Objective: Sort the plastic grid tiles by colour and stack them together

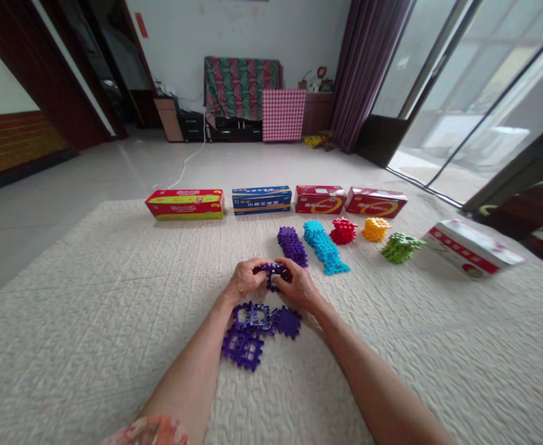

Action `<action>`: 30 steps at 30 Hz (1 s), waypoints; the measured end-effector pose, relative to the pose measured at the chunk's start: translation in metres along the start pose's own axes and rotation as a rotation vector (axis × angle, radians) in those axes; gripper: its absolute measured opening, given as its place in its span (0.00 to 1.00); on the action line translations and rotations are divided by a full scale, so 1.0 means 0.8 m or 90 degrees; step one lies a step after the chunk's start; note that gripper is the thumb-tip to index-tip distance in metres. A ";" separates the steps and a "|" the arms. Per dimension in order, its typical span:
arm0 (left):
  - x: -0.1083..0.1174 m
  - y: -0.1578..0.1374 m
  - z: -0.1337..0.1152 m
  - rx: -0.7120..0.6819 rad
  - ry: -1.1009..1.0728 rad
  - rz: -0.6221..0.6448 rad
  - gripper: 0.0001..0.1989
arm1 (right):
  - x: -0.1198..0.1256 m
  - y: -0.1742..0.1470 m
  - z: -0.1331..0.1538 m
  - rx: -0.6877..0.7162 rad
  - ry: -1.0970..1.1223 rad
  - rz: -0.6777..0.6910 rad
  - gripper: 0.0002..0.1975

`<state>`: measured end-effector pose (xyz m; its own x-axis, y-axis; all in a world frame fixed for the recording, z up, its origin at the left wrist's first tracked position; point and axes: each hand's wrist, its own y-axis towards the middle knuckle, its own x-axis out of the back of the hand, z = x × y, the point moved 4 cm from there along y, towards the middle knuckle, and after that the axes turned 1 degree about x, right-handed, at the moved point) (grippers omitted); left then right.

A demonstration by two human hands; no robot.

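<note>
Purple interlocking building tiles (271,268) are held between my two hands above the quilted cover. My left hand (246,277) grips their left side, and my right hand (297,283) grips the right side; my fingers partly hide them. Nearer to me, between my forearms, lies a loose pile of purple tiles (243,349), some with window-like openings and one solid. Just beyond my right hand is a row of joined purple tiles (292,246). Beside that lies a longer row of light blue tiles (323,246).
Red (343,230), yellow (376,229) and green tile stacks (399,248) lie to the right. Behind stand a red-and-yellow box (185,204), a blue box (262,200) and two red boxes (320,200). A white-and-red box (473,248) sits at the far right.
</note>
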<state>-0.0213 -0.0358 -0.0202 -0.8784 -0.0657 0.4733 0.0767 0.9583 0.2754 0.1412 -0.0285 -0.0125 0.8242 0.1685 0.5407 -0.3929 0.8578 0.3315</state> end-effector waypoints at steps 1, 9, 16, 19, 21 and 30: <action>0.001 0.000 0.002 0.020 -0.009 -0.019 0.13 | 0.001 0.000 -0.001 0.004 0.007 0.009 0.19; 0.006 -0.001 -0.001 0.087 -0.072 -0.079 0.15 | 0.002 0.001 -0.013 -0.018 0.013 0.028 0.19; 0.007 0.000 -0.001 0.094 -0.060 -0.086 0.16 | 0.019 0.000 -0.002 0.024 -0.146 0.055 0.17; 0.008 0.001 0.003 0.091 -0.046 -0.099 0.16 | 0.025 0.000 0.001 0.039 -0.230 0.082 0.10; 0.007 0.001 0.006 0.087 -0.039 -0.099 0.15 | 0.027 0.000 0.002 0.047 -0.234 0.089 0.09; 0.011 -0.001 0.007 0.092 0.026 -0.168 0.15 | 0.024 -0.001 0.004 0.079 -0.206 0.083 0.07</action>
<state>-0.0321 -0.0356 -0.0208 -0.8393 -0.3257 0.4354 -0.2222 0.9363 0.2721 0.1560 -0.0278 0.0003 0.6005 0.0935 0.7941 -0.5491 0.7701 0.3246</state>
